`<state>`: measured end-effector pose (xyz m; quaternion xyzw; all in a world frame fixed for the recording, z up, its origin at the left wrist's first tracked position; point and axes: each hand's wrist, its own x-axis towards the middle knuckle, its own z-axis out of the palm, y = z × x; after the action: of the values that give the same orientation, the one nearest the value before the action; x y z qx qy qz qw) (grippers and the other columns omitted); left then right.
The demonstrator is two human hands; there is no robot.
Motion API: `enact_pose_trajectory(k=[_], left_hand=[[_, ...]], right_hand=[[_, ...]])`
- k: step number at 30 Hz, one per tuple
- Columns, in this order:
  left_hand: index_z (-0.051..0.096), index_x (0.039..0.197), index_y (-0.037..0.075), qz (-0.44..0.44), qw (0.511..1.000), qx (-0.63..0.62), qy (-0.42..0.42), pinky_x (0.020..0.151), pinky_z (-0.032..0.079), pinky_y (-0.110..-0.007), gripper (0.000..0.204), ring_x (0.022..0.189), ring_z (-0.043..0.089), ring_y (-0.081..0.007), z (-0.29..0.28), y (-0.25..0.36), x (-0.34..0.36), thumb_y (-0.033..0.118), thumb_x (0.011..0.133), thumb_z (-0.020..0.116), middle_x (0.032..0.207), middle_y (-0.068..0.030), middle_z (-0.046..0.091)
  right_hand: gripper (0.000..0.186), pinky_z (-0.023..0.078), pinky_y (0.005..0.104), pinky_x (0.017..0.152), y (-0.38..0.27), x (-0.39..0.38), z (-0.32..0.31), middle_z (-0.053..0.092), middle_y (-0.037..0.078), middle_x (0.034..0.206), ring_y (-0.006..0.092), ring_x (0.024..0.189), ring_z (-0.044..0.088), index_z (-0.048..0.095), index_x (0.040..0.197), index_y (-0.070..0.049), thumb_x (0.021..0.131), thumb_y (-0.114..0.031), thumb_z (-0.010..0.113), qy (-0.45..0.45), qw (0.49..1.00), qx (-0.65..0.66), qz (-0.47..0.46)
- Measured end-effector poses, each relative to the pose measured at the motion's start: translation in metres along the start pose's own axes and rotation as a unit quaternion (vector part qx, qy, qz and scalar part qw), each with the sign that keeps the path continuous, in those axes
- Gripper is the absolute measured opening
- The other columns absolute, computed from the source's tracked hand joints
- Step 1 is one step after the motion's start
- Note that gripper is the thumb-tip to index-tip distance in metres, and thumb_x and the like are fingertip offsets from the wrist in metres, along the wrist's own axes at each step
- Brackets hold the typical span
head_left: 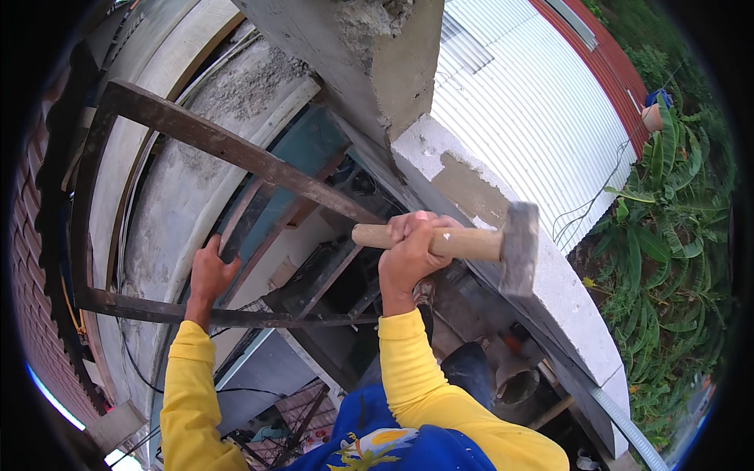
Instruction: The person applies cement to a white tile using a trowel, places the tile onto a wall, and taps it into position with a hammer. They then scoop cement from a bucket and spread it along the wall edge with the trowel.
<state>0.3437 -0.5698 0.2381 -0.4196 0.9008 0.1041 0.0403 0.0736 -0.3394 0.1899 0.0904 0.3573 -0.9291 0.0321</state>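
Right hand (pixel 415 247) grips hammer (pixel 476 244), just 3 o'clock of centre. Left hand (pixel 209 275) at 9 o'clock by slat (pixel 239 212), grip can't tell. Best keep it clear, swing square.

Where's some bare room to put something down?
The white wall top looks bare between the hammer and the metal strip, with plants beyond. The grey concrete seen through the dark wooden frame looks mostly bare too, though I can't tell if it's level. It's crowded between the left hand and the right hand, where wooden bars cross.
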Motion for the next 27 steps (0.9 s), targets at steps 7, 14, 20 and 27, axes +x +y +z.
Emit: enact_pose_trajectory(k=[7,14,20,27], left_hand=[[0.065,0.113,-0.007,-0.009,1.0,-0.022,0.001,0.084,0.058,-0.053,0.042,0.095,0.072,-0.0511,-0.003,0.002,-0.012,0.022,0.086,0.08,0.097,-0.0325,0.074],[0.065,0.115,-0.005,-0.017,1.0,-0.019,-0.011,0.087,0.057,-0.054,0.043,0.098,0.072,-0.0509,-0.007,0.01,-0.001,0.022,0.085,0.08,0.1,-0.0347,0.073],[0.065,0.12,-0.005,-0.017,0.999,-0.034,0.007,0.087,0.057,-0.054,0.047,0.098,0.07,-0.0525,-0.005,0.004,-0.007,0.022,0.084,0.081,0.1,-0.0349,0.073],[0.066,0.12,-0.005,-0.027,1.0,-0.005,-0.005,0.087,0.057,-0.054,0.048,0.098,0.07,-0.053,-0.002,-0.002,-0.005,0.022,0.084,0.081,0.099,-0.0344,0.073]], right_hand=[[0.015,0.045,0.0316,0.05,-0.014,0.005,0.0,0.054,0.003,0.072,0.0119,0.051,0.05,0.05,0.098,-0.007,0.097,0.004,0.06,-0.048,0.985,-0.052,0.155],[0.016,0.044,0.0326,0.052,0.014,-0.001,0.005,0.05,0.001,0.07,0.0123,0.053,0.047,0.047,0.097,-0.011,0.099,0.002,0.057,0.015,0.996,0.001,0.089],[0.015,0.045,0.0309,0.051,0.001,0.01,0.015,0.052,0.002,0.069,0.012,0.05,0.05,0.051,0.1,-0.007,0.098,0.003,0.061,-0.036,0.979,-0.093,0.175],[0.016,0.046,0.0318,0.051,-0.006,-0.002,0.016,0.053,0.003,0.071,0.0128,0.051,0.05,0.048,0.099,-0.008,0.097,0.003,0.06,0.016,0.999,-0.038,-0.006]])
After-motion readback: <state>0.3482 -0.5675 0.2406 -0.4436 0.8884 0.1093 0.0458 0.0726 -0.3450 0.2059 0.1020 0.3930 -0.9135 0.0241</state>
